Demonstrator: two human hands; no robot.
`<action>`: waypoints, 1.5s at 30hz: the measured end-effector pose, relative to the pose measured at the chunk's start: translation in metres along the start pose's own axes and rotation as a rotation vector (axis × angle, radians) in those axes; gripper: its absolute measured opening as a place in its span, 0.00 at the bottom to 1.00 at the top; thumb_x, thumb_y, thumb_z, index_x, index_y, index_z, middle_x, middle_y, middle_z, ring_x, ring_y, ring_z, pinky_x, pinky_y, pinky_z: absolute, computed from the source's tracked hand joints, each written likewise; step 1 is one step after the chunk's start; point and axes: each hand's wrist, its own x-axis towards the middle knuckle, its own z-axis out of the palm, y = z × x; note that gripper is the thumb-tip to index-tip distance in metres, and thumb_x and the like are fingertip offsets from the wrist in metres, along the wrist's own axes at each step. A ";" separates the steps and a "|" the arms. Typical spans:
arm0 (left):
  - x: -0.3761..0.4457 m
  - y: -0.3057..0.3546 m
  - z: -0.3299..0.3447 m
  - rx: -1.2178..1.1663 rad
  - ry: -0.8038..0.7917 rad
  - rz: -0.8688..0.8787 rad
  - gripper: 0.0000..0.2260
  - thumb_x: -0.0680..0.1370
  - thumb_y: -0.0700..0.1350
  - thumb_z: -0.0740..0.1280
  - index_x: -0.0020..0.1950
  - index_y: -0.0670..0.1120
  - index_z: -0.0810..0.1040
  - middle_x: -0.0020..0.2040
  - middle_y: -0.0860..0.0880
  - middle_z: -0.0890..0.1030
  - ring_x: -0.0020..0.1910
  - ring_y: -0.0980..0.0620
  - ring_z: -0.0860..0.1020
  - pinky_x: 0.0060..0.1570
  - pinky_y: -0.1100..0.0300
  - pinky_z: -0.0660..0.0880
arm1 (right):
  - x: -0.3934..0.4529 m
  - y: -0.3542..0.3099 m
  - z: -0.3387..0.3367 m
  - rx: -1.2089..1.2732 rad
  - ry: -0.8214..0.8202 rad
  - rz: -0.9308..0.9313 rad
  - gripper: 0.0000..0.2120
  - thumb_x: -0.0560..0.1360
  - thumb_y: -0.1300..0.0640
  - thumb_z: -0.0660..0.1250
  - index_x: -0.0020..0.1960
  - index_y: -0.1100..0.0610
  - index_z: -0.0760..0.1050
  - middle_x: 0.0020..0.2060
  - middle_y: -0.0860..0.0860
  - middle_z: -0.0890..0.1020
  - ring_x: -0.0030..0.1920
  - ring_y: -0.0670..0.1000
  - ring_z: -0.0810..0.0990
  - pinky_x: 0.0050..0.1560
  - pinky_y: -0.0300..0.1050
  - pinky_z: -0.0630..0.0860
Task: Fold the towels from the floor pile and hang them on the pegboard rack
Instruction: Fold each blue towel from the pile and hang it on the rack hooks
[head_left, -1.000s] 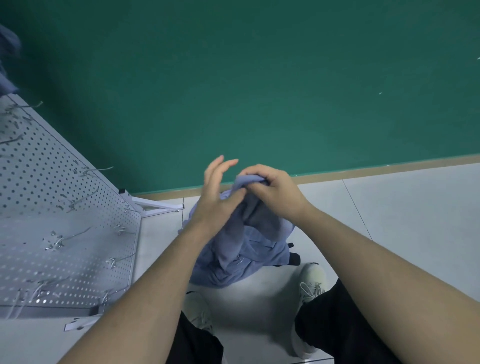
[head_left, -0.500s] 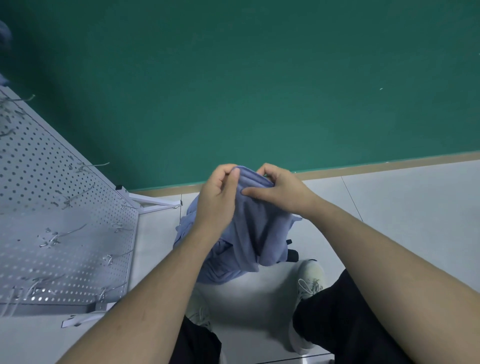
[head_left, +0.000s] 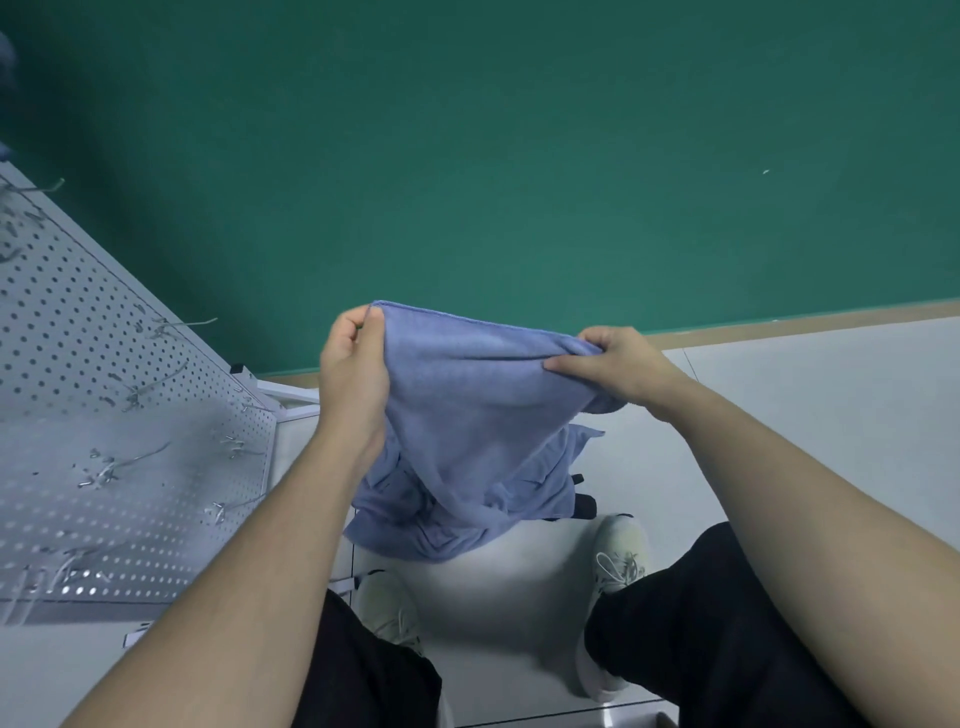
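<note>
Above the floor pile (head_left: 457, 525), one blue towel (head_left: 467, 395) hangs stretched between two raised hands: the left hand (head_left: 353, 374) pinches its left corner, the right hand (head_left: 618, 364) grips its bunched right edge. One pegboard rack (head_left: 130, 415) stands left.

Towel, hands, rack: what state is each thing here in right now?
Blue towel: lifted, top edge stretched between both hands, lower part hanging, not yet folded.
Left hand: pinches the towel's left corner.
Right hand: grips the towel's bunched right end.
Towel pile: crumpled on the floor below.
Pegboard rack: the hooks in view are bare.
</note>
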 end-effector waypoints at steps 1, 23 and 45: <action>0.002 -0.001 -0.002 -0.007 -0.001 -0.013 0.08 0.83 0.48 0.62 0.46 0.51 0.78 0.44 0.55 0.78 0.44 0.57 0.74 0.49 0.60 0.71 | 0.000 -0.001 -0.002 -0.049 0.049 -0.012 0.19 0.70 0.44 0.78 0.36 0.55 0.71 0.30 0.49 0.72 0.32 0.50 0.71 0.33 0.42 0.70; 0.012 -0.004 -0.006 -0.120 -0.015 -0.362 0.06 0.76 0.44 0.63 0.41 0.46 0.79 0.38 0.49 0.80 0.37 0.51 0.78 0.34 0.60 0.72 | 0.006 0.007 0.002 0.222 0.198 0.077 0.09 0.76 0.54 0.73 0.43 0.52 0.73 0.35 0.51 0.78 0.35 0.51 0.74 0.35 0.43 0.72; -0.026 -0.006 0.033 0.138 -0.271 -0.089 0.04 0.78 0.47 0.69 0.45 0.54 0.76 0.45 0.34 0.82 0.39 0.48 0.74 0.44 0.51 0.71 | 0.001 -0.031 0.039 0.296 0.025 -0.160 0.12 0.76 0.67 0.71 0.55 0.54 0.83 0.50 0.52 0.87 0.50 0.53 0.83 0.62 0.50 0.78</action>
